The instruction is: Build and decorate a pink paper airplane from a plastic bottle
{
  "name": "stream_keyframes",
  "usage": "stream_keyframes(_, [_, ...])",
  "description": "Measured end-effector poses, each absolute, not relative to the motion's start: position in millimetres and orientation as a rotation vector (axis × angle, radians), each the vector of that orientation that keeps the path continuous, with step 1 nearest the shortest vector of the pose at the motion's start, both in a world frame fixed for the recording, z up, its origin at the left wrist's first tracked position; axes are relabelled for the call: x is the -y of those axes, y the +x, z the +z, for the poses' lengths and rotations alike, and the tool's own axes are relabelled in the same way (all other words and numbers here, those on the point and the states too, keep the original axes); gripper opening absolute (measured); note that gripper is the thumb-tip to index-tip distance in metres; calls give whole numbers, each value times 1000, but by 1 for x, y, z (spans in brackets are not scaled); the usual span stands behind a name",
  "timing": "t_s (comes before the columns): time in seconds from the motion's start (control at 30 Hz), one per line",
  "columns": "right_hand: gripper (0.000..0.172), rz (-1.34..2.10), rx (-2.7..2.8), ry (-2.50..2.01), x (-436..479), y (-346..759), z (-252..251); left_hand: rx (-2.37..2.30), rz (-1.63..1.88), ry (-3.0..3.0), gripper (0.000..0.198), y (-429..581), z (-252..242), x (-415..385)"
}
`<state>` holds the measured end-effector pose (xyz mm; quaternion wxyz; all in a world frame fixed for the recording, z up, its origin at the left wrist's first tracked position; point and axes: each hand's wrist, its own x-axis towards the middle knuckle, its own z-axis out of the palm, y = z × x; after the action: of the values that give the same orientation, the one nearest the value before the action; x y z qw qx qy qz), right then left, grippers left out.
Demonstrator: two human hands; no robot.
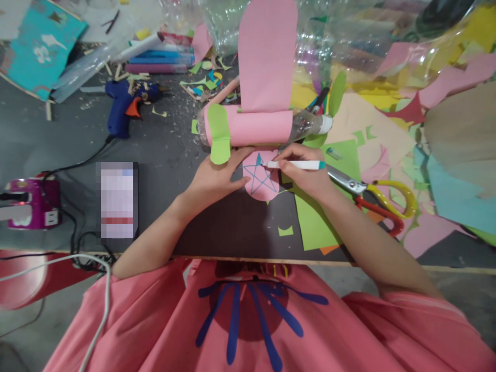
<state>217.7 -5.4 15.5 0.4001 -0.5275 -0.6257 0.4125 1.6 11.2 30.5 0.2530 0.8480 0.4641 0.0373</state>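
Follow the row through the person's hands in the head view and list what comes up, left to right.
Magenta box, phone, left hand, pink paper piece with a drawn star, right hand holding a white marker, scissors.

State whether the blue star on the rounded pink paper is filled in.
Partly: the star has a solid blue top point; pink paper shows inside lower points.
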Motion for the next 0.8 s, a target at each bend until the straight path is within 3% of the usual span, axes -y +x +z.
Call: stream_keyframes(0.8, [8,1029,1526,-1376,5,216,15,-1232,111,2316,55,3,31,-15])
